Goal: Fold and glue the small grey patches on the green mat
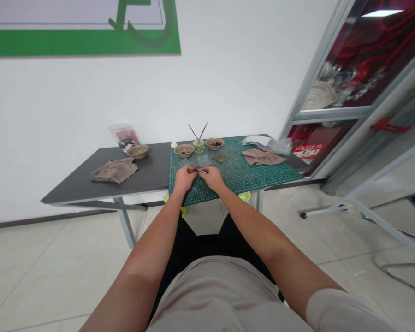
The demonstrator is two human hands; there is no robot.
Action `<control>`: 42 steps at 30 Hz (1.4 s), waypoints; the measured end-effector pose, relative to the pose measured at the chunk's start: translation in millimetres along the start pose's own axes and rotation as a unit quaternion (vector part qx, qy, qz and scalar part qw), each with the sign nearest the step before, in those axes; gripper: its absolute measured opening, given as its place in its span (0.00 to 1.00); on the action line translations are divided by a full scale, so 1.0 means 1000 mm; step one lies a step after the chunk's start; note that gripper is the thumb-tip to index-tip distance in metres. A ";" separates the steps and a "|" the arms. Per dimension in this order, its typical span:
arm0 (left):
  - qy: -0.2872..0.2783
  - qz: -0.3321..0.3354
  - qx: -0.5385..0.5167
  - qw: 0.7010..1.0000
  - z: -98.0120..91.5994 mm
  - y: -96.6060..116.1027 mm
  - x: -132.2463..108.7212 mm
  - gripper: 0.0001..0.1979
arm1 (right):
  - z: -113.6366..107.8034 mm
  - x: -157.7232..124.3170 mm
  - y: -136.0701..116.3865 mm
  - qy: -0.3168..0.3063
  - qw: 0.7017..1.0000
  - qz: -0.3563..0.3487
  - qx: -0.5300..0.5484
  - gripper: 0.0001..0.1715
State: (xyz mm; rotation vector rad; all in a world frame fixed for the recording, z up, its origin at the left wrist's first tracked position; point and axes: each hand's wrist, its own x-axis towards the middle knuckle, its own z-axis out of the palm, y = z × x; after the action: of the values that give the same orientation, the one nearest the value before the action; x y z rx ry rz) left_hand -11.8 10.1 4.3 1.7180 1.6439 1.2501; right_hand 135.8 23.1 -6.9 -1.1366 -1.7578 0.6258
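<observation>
Head view, so tell me: what have you got there?

My left hand (185,179) and right hand (212,179) meet just above a green cutting mat (263,173). My left fingers (192,170) are pinched together on a small dark piece (195,169), too small to make out. My right fingers (205,172) are clamped on a slim metal-tipped tool (201,170).

Why work right there?

The mat probably spares the dark bench (152,170) from that tool. Holding the piece between both hands keeps it steady, I'd say.

And the things at the far edge?

2 tan bowls (184,150) (215,143) flank a glass jar (198,146), with 2 brushes (198,131) standing in it, likely to keep them within reach and their tips off the mat.

Anything else nearby?

A brown cloth (263,157) lies on the mat by my right side, and another (115,169) lies on the bench to my left, both handy for wiping, I suppose. A third bowl (137,151) sits near that 2nd cloth.
</observation>
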 end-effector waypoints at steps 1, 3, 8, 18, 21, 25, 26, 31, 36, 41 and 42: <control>-0.005 0.004 -0.001 1.000 0.000 0.000 0.000 0.04 | 0.000 0.000 0.000 0.001 1.000 -0.002 0.000 0.11; -0.013 0.019 0.007 1.000 0.000 0.000 -0.002 0.03 | 0.000 0.001 -0.001 -0.002 1.000 -0.009 -0.007 0.12; 0.014 0.027 0.038 0.999 0.000 0.002 -0.007 0.03 | 0.000 0.001 -0.002 -0.013 1.000 -0.009 -0.016 0.13; 0.032 0.025 0.037 0.998 0.001 0.002 -0.010 0.04 | 0.003 -0.004 -0.003 0.012 1.000 0.010 0.027 0.12; 0.023 0.038 0.036 0.998 0.000 0.003 -0.012 0.05 | 0.003 -0.002 -0.003 0.006 0.999 0.016 0.031 0.13; 0.017 0.044 0.043 0.998 0.000 0.005 -0.014 0.05 | 0.003 -0.002 -0.003 0.011 1.000 -0.001 0.018 0.12; 0.024 0.042 0.045 0.998 0.000 0.006 -0.014 0.05 | 0.004 -0.003 -0.002 0.013 1.000 -0.005 0.018 0.12; 0.054 0.022 0.033 0.998 0.002 0.005 -0.013 0.05 | 0.005 -0.004 0.000 0.017 1.000 -0.010 0.019 0.12; 0.033 0.035 0.032 0.998 0.001 0.004 -0.015 0.05 | 0.005 -0.002 0.001 0.009 1.000 -0.009 0.011 0.13; 0.061 0.024 0.012 0.998 0.002 0.006 -0.017 0.06 | 0.004 -0.004 -0.001 0.003 0.999 -0.033 0.002 0.13; 0.069 0.021 0.006 0.997 0.002 0.006 -0.017 0.06 | 0.003 -0.005 -0.001 0.002 0.999 -0.038 0.003 0.13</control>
State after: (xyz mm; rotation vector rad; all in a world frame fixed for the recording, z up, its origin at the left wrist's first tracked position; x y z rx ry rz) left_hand -4.8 -6.4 3.5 1.7156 1.7044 1.4088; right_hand 132.8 18.6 -9.3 -1.0613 -1.7846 0.5821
